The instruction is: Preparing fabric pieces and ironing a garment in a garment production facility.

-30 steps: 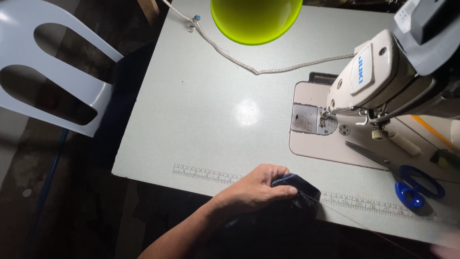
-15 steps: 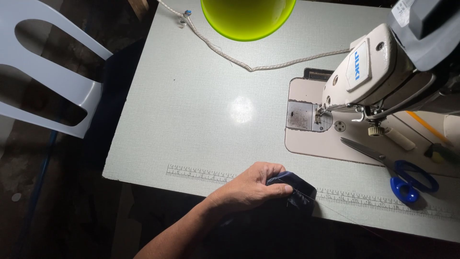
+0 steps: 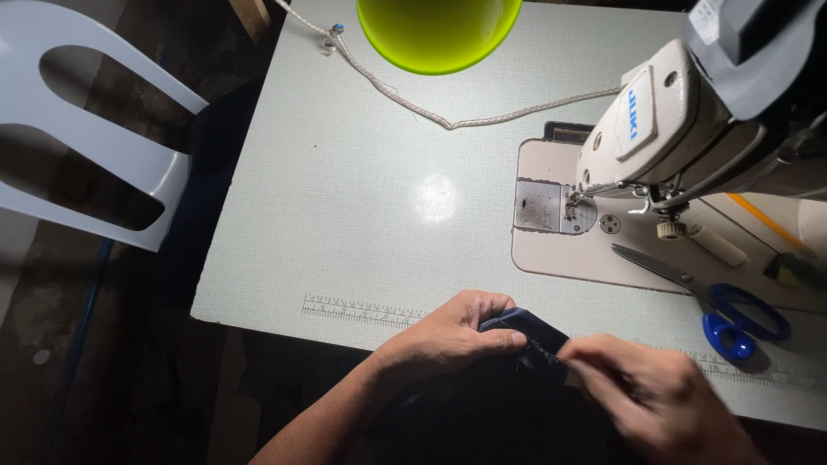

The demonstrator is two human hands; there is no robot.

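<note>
At the table's near edge my left hand (image 3: pixel 448 337) grips a small piece of dark blue fabric (image 3: pixel 522 325), thumb and fingers pinched on its left side. My right hand (image 3: pixel 656 398) comes in from the lower right and pinches the same fabric at its right edge; that hand is blurred. The fabric is folded, and more dark cloth hangs below the table edge into shadow. A white sewing machine (image 3: pixel 663 129) stands at the right, its needle plate (image 3: pixel 543 207) bare and well beyond both hands.
Blue-handled scissors (image 3: pixel 715 306) lie on the machine bed at right. A printed ruler strip (image 3: pixel 362 310) runs along the pale table (image 3: pixel 345 189) edge. A yellow-green lamp shade (image 3: pixel 438 30) and a white cord (image 3: pixel 413 102) are at the back. A white plastic chair (image 3: pixel 77 129) stands left.
My right hand has come into view from the lower right and taken hold of the fabric. The left hand keeps its grip in about the same spot.
</note>
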